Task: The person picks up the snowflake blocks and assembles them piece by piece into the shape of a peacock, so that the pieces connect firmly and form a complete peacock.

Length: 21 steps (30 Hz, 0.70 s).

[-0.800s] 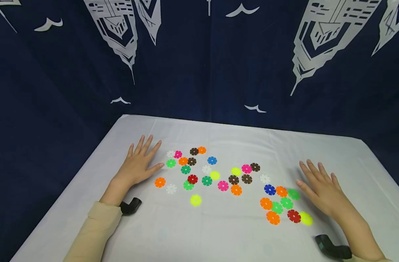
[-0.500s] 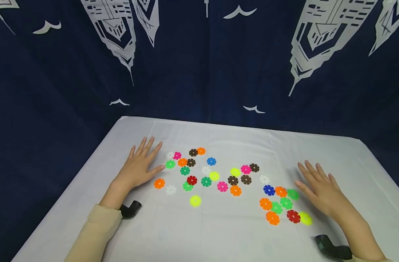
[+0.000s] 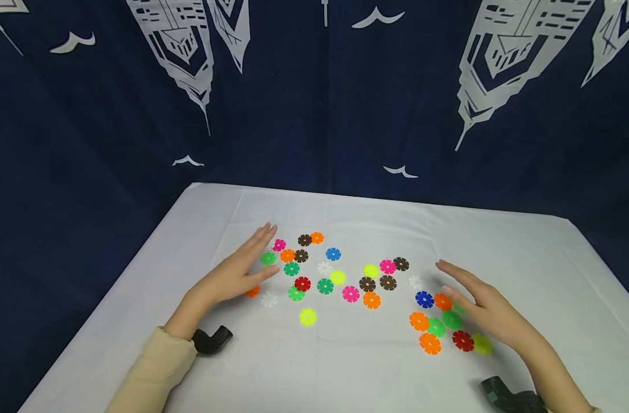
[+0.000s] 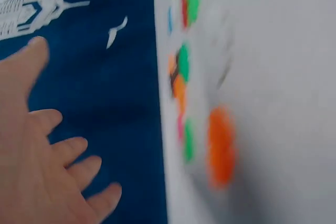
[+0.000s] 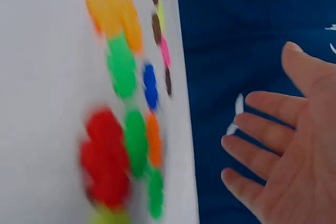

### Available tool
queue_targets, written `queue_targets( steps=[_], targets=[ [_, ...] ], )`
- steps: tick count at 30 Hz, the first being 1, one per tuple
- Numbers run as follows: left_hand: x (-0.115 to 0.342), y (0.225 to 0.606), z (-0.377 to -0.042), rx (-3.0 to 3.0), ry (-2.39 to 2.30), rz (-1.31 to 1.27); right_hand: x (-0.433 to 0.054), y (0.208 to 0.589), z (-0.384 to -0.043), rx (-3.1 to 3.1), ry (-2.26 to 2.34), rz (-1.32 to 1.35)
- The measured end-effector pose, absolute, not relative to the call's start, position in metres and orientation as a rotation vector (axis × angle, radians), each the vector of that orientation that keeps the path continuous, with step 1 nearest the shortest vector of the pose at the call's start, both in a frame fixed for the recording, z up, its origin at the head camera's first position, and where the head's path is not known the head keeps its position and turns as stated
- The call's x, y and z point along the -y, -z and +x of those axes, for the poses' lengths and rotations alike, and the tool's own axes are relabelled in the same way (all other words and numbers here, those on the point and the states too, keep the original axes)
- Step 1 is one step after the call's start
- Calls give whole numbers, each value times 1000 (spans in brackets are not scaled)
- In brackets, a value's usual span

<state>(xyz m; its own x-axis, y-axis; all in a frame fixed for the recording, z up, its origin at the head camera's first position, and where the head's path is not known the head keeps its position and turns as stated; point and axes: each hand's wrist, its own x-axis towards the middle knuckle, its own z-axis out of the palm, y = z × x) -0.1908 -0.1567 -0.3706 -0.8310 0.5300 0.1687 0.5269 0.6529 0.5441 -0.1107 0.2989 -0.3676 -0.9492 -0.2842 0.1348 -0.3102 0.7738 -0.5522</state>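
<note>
Both hands, left hand (image 3: 230, 274) and right hand (image 3: 484, 312), are hovering open-fingered, holding nothing, either side of the discs (image 3: 351, 293) on the worktop (image 3: 356, 367); sweeping low and flat would gather them cleanly.

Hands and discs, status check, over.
Left hand open, raised on edge beside the left disc cluster. Right hand open, over the right disc cluster, holding nothing. Discs flat on white tablecloth. Nothing in the way.
</note>
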Motion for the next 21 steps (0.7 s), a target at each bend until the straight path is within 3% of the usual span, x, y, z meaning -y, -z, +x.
queue_targets(
  steps=[10,17,21],
  targets=[
    [113,396,-189,-2285,-1539,980,-279,399,-110,2853,-1183,492],
    [90,405,-194,-2293,-1582,902,-281,411,-111,2870,-1113,655],
    [77,410,-197,-2517,-1377,894,-279,410,-112,2896,-1048,672]
  ],
)
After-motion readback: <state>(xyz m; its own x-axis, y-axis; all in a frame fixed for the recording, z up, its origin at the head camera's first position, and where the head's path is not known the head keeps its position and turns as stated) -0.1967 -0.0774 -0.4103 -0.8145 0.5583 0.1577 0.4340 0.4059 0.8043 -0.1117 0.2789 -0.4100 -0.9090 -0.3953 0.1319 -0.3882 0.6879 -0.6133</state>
